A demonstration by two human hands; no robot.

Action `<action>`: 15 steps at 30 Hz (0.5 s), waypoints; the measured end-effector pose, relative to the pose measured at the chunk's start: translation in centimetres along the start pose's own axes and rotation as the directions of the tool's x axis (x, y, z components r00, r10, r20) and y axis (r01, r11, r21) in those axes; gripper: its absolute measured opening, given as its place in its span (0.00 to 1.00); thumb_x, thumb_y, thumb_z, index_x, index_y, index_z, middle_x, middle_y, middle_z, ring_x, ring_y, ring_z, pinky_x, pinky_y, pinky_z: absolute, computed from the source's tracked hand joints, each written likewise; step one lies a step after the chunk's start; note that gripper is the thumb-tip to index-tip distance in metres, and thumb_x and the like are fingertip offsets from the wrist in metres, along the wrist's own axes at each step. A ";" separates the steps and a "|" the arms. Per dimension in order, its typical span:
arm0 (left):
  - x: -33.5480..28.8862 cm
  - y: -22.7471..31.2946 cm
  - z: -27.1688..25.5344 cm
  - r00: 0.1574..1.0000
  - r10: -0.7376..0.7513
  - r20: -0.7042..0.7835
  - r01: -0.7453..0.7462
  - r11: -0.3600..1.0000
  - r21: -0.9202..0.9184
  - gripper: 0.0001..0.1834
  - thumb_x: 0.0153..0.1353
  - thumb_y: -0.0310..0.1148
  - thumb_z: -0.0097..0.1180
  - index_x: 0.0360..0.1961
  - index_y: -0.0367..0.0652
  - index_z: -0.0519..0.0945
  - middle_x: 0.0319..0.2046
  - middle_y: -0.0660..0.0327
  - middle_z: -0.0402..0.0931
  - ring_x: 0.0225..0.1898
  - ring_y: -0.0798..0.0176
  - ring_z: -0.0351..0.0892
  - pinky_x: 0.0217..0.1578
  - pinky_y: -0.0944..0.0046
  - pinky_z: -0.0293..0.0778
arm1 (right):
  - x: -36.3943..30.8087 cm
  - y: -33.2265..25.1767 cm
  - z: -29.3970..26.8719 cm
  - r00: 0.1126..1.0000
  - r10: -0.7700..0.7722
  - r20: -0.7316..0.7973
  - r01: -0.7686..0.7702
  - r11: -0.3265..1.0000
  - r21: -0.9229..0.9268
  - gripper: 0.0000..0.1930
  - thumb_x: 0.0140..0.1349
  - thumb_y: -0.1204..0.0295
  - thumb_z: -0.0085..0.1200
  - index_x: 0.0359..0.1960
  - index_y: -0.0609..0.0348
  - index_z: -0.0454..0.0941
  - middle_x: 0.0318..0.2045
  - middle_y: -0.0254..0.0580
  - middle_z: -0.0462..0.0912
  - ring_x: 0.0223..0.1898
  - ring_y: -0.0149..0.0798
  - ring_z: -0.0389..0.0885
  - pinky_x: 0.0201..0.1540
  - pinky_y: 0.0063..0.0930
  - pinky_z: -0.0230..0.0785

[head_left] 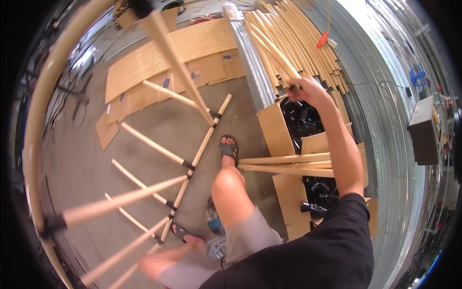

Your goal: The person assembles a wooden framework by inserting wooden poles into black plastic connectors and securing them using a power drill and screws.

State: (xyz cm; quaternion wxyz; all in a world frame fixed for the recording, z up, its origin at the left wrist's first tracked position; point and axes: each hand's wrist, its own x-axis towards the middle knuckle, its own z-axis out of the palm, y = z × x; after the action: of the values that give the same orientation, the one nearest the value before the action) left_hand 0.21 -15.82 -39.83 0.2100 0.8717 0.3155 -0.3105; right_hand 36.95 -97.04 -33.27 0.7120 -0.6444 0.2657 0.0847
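My right hand [310,91] reaches out to the far right, its fingers closed around the near end of a tan pipe [276,50]. That pipe slants away over a stack of similar pipes [303,41]. Just below the hand is an open cardboard box [274,125] of black pipe joints [303,118]. My left hand is out of view. On my left stands a frame of tan pipes joined by black connectors [189,166]; its bottom rail [202,147] lies along the floor near my feet, with crosspieces and uprights branching from it.
A second box [288,192] holds more black joints, and loose pipes [284,161] lie across the boxes. A row of pipes [168,53] rests on cardboard at the back. A teal-and-black tool [213,219] is on the floor between my feet. Metal profiles [380,120] line the right side.
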 end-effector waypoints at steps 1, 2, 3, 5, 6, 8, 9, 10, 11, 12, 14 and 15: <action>-0.4 -1.8 0.7 1.000 -0.004 0.011 0.004 1.000 -0.014 0.21 0.56 0.30 0.51 0.52 0.38 0.77 0.52 0.45 0.76 0.56 0.44 0.74 0.54 0.50 0.72 | -4.4 0.3 0.0 0.999 -0.026 0.042 0.028 0.999 -0.028 0.11 0.60 0.70 0.58 0.36 0.67 0.75 0.23 0.42 0.77 0.20 0.36 0.78 0.23 0.30 0.73; -1.3 -4.0 1.2 1.000 -0.014 0.016 0.014 0.999 -0.035 0.21 0.56 0.30 0.51 0.52 0.38 0.77 0.52 0.45 0.76 0.56 0.44 0.74 0.54 0.50 0.72 | -9.9 -1.1 1.3 0.999 0.015 0.029 -0.013 0.997 -0.082 0.11 0.60 0.69 0.57 0.37 0.67 0.75 0.24 0.42 0.78 0.20 0.35 0.78 0.24 0.29 0.73; -1.4 -5.7 1.4 1.000 -0.003 0.024 0.004 0.999 -0.039 0.21 0.56 0.30 0.51 0.52 0.38 0.77 0.52 0.45 0.76 0.56 0.44 0.74 0.54 0.50 0.72 | -13.6 -0.4 0.1 0.999 0.045 0.026 -0.043 0.994 -0.097 0.12 0.60 0.70 0.57 0.38 0.67 0.75 0.25 0.42 0.79 0.21 0.35 0.79 0.23 0.29 0.73; -2.2 -9.6 3.0 0.999 0.005 0.037 -0.003 0.999 -0.047 0.21 0.56 0.30 0.51 0.52 0.38 0.77 0.52 0.45 0.76 0.56 0.44 0.74 0.54 0.50 0.72 | -20.2 1.2 -1.3 0.995 0.096 -0.036 -0.099 0.989 -0.112 0.10 0.59 0.72 0.58 0.37 0.66 0.77 0.25 0.43 0.80 0.22 0.36 0.81 0.25 0.29 0.75; -0.4 -11.5 4.0 0.997 0.045 0.064 -0.043 0.999 -0.028 0.21 0.56 0.30 0.51 0.52 0.38 0.77 0.52 0.45 0.76 0.56 0.44 0.74 0.54 0.50 0.72 | -24.3 1.7 -2.0 0.997 0.072 -0.038 -0.079 0.969 -0.235 0.10 0.57 0.69 0.59 0.32 0.67 0.78 0.23 0.43 0.80 0.22 0.34 0.80 0.27 0.30 0.76; -1.9 -16.7 6.3 0.992 0.104 0.074 -0.105 0.994 0.006 0.21 0.56 0.29 0.51 0.52 0.38 0.77 0.52 0.45 0.76 0.56 0.44 0.74 0.54 0.50 0.72 | -29.1 2.7 -1.9 0.975 0.210 0.072 -0.191 0.960 -0.206 0.09 0.57 0.69 0.58 0.30 0.65 0.78 0.23 0.43 0.80 0.21 0.36 0.79 0.25 0.28 0.74; -1.9 -19.3 7.5 0.973 0.219 0.079 -0.225 0.970 0.088 0.21 0.56 0.29 0.51 0.52 0.38 0.77 0.52 0.45 0.76 0.56 0.44 0.74 0.54 0.50 0.72 | -30.9 3.9 -2.0 0.979 0.177 0.098 -0.145 0.951 -0.273 0.10 0.57 0.69 0.57 0.32 0.67 0.78 0.23 0.45 0.80 0.21 0.37 0.80 0.25 0.30 0.75; -1.7 -21.8 8.5 0.900 0.421 0.109 -0.435 0.862 0.262 0.21 0.56 0.29 0.51 0.52 0.38 0.77 0.52 0.45 0.76 0.56 0.44 0.74 0.54 0.50 0.72 | -33.5 4.8 -2.0 0.977 0.213 -0.033 -0.212 0.923 -0.321 0.11 0.56 0.71 0.58 0.33 0.69 0.78 0.24 0.46 0.80 0.22 0.39 0.80 0.26 0.33 0.76; -1.0 -23.8 9.9 0.801 0.585 0.126 -0.577 0.701 0.419 0.21 0.56 0.29 0.51 0.52 0.38 0.77 0.52 0.45 0.76 0.56 0.44 0.74 0.54 0.50 0.72 | -35.1 7.0 -3.6 0.957 0.285 -0.049 -0.289 0.952 -0.103 0.12 0.57 0.74 0.59 0.38 0.70 0.75 0.26 0.48 0.79 0.25 0.47 0.82 0.24 0.40 0.77; 0.0 -24.5 10.1 0.703 0.699 0.131 -0.639 0.539 0.549 0.21 0.56 0.29 0.51 0.52 0.38 0.77 0.52 0.45 0.76 0.56 0.44 0.74 0.54 0.50 0.72 | -37.3 8.5 -4.7 0.947 0.319 0.030 -0.309 0.934 -0.181 0.14 0.55 0.74 0.60 0.40 0.68 0.73 0.27 0.48 0.79 0.28 0.46 0.82 0.25 0.41 0.78; 1.8 -25.7 11.3 0.683 0.726 0.076 -0.645 0.551 0.529 0.21 0.56 0.29 0.51 0.52 0.38 0.77 0.52 0.45 0.76 0.56 0.44 0.74 0.54 0.50 0.72 | -42.0 10.0 -4.3 0.945 0.279 -0.170 -0.313 0.923 -0.224 0.14 0.53 0.74 0.62 0.39 0.67 0.74 0.25 0.47 0.80 0.25 0.44 0.82 0.25 0.36 0.77; 0.0 -27.8 12.6 0.761 0.648 -0.013 -0.601 0.713 0.360 0.21 0.56 0.27 0.50 0.52 0.37 0.77 0.52 0.44 0.76 0.57 0.44 0.73 0.55 0.50 0.71 | -42.7 9.6 -2.5 0.949 0.269 -0.166 -0.311 0.892 -0.329 0.15 0.52 0.75 0.62 0.39 0.68 0.73 0.25 0.47 0.80 0.25 0.43 0.81 0.25 0.33 0.75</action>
State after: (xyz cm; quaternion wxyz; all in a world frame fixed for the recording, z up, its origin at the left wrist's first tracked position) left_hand -23.83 -3.11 -53.67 0.1290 0.9685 -0.0421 -0.2087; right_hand -4.17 -88.52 -20.89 0.5483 -0.7178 0.3803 0.1986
